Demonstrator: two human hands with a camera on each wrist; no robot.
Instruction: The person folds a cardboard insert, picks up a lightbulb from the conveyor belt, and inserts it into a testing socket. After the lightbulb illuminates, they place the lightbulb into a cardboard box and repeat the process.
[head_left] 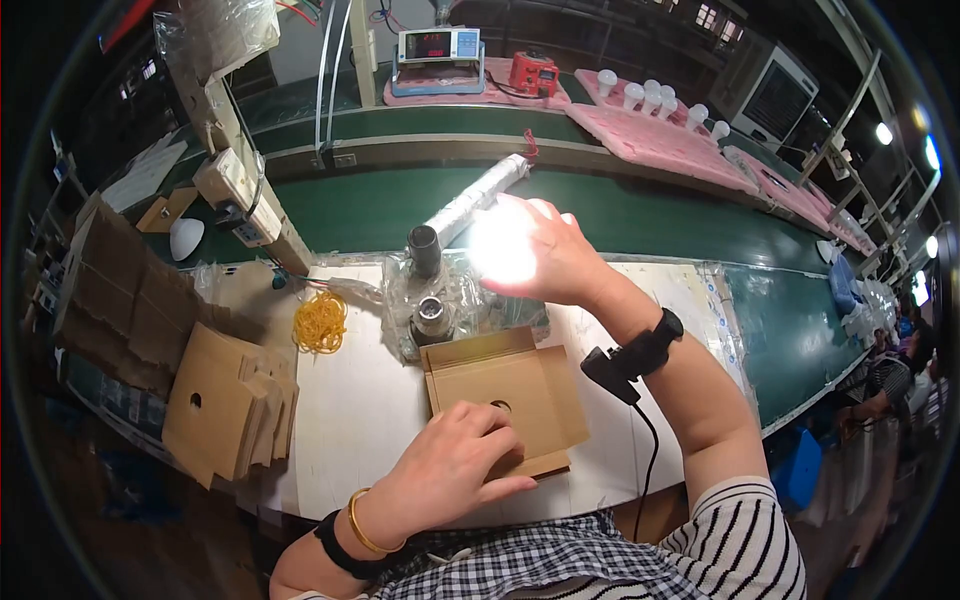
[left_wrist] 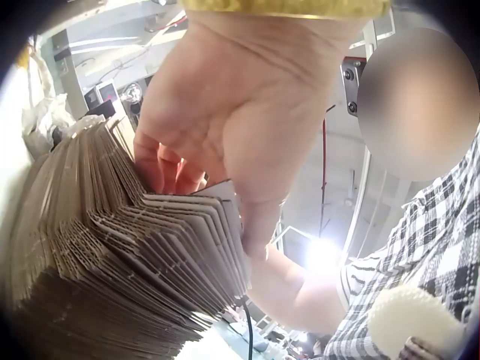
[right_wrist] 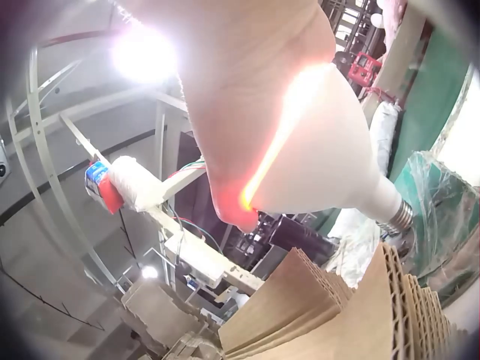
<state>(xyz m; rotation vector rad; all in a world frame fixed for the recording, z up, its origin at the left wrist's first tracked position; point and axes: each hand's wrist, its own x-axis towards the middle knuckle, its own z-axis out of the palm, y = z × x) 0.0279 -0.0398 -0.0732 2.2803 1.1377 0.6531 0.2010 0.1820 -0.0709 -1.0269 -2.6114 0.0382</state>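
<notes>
My right hand (head_left: 545, 255) grips a white light bulb (right_wrist: 322, 154) by its wide body. In the head view the bulb glows so brightly that its outline is lost. Its metal screw base (right_wrist: 394, 219) points down, close over the plastic-wrapped fixture (head_left: 470, 300). A dark cylinder (head_left: 424, 255) and a metal socket (head_left: 431, 315) stand on that fixture. My left hand (head_left: 450, 460) bends its fingers over the near edge of the top cardboard sheet (head_left: 535, 385), thumb outside. Beneath is a thick stack of cardboard (left_wrist: 150, 255); a round hole shows beside my fingers.
More holed cardboard (head_left: 225, 410) is stacked at left, near yellow rubber bands (head_left: 320, 323). A wooden post (head_left: 240, 200) rises behind them. At the back stand a meter (head_left: 437, 50), a red device (head_left: 533, 75) and several bulbs (head_left: 652, 98) on pink foam (head_left: 660, 140).
</notes>
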